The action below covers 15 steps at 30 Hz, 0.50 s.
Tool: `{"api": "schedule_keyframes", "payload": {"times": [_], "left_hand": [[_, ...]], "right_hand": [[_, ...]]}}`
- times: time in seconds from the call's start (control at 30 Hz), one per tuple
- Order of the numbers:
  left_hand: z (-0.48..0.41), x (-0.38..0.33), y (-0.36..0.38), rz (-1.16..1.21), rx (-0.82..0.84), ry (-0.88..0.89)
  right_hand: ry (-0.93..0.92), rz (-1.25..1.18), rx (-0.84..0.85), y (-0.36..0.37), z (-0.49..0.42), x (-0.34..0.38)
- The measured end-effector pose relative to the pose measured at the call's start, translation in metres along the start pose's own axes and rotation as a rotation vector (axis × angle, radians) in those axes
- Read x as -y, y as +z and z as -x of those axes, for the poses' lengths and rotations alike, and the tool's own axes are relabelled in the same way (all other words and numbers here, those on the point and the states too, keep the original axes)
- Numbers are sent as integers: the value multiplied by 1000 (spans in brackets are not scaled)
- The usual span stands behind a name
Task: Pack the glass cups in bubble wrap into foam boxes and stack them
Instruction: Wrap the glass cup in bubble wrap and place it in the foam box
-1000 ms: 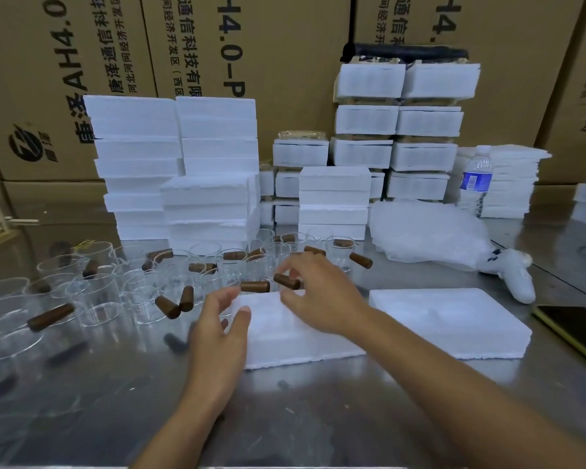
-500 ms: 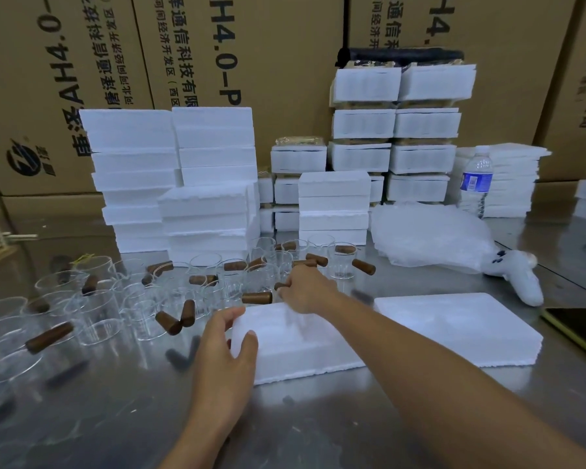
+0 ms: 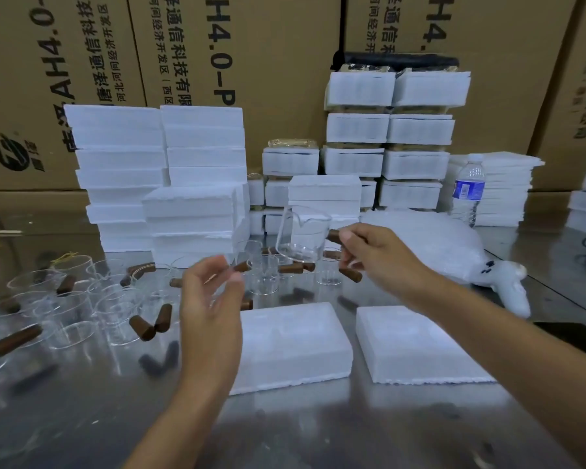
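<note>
Tall cardboard cartons (image 3: 285, 62) line the back of a steel table (image 3: 318, 434). Stacks of white foam boxes (image 3: 115, 157) stand before them, and a bag of bubble wrap (image 3: 430, 245) lies at right. Two flat foam boxes (image 3: 295, 343) sit side by side at the front. The left hand (image 3: 210, 309) hovers above the nearer one, fingers loosely spread, holding nothing. The right hand (image 3: 376, 255) pinches the brown handle (image 3: 334, 235) of a glass cup (image 3: 301, 235), raised above other cups (image 3: 71, 313) on the table.

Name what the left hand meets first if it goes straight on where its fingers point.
Likely the glass cup held up by the right hand; the left hand aims there, depth unclear.
</note>
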<state>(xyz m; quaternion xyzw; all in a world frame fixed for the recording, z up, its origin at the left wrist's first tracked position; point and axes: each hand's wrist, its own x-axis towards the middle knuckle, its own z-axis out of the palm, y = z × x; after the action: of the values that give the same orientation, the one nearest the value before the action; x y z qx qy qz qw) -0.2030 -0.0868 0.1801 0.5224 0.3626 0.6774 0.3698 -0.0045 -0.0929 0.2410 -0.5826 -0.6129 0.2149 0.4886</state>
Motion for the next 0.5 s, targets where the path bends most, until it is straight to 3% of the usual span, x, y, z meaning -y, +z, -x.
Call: {"api": "schedule_keyframes", "payload": {"times": [0.27, 0.4, 0.5], "left_hand": [[-6, -12, 89, 598, 499, -646], [-5, 5, 95, 762, 521, -721], [-11, 15, 93, 817, 435, -730]], "right_hand": [[31, -124, 128, -48, 17, -11], [93, -86, 158, -57, 12, -31], [122, 16, 59, -68, -7, -51]]}}
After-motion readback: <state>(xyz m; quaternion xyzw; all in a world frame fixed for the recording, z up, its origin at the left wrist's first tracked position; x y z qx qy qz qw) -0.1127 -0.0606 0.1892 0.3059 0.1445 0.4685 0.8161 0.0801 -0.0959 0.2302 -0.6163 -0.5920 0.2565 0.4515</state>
